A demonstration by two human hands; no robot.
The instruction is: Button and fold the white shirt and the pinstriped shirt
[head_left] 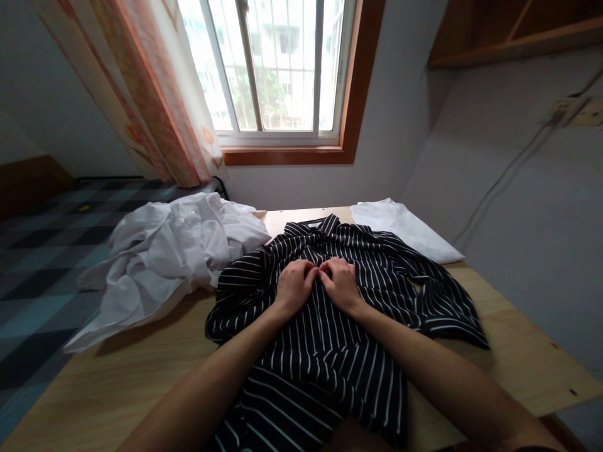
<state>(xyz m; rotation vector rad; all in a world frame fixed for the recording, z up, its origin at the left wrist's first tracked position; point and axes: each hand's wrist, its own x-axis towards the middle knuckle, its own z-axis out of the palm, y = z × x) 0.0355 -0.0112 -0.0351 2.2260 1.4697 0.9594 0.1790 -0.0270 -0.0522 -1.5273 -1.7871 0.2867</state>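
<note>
A black shirt with white stripes [301,339] lies spread on the wooden table, its collar toward the window and its hem toward me. My left hand [296,284] and my right hand [339,282] meet at the shirt's front middle, below the collar. Both have their fingers curled and pinched on the fabric, thumbs almost touching. Whatever small detail sits between the fingertips, such as a button, is hidden. One sleeve stretches out to the right; the left side of the shirt is bunched.
A crumpled white shirt [183,245] hangs over the table's left edge beside a checked bed [42,263]. Folded white cloth [400,226] lies at the back right of the wooden table [155,358]. A curtain [155,81] hangs by the window; a cord [499,176] runs along the right wall.
</note>
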